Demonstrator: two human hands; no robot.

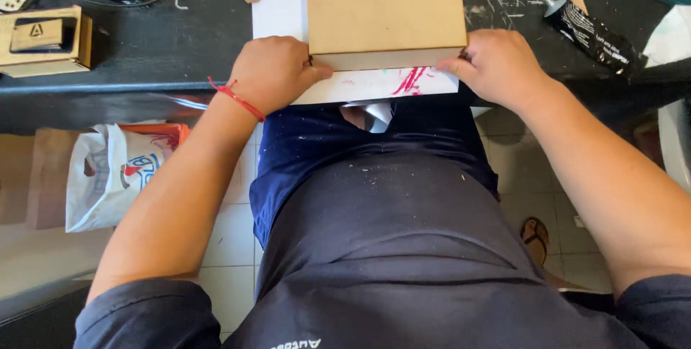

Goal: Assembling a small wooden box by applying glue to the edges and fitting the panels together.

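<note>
— Hands first: where do we have them?

— Our left hand sits at the near left corner of the cardboard box, knuckles up, wrist bent back toward us, a red string bracelet across the wrist. The thumb reaches right and presses against the box's front edge.

— And the other one?

— Our right hand mirrors it at the near right corner, fingers curled, fingertips touching the front edge. Both forearms angle inward from our shoulders, elbows out wide.

— How is the grip?

— Narrow on both sides. Each hand pinches the corner of the box together with the white sheet under it; we cannot tell how far the fingers go beneath the sheet.

— Where does the box lie?

— Flat on the dark surface, right at its near edge, on top of the white sheet, which sticks out toward us and carries red marks.

— What else do we see?

— A black tube lies to the right, well apart from our right hand. A small wooden box stands far left. A white plastic bag rests below, on the floor side.
</note>
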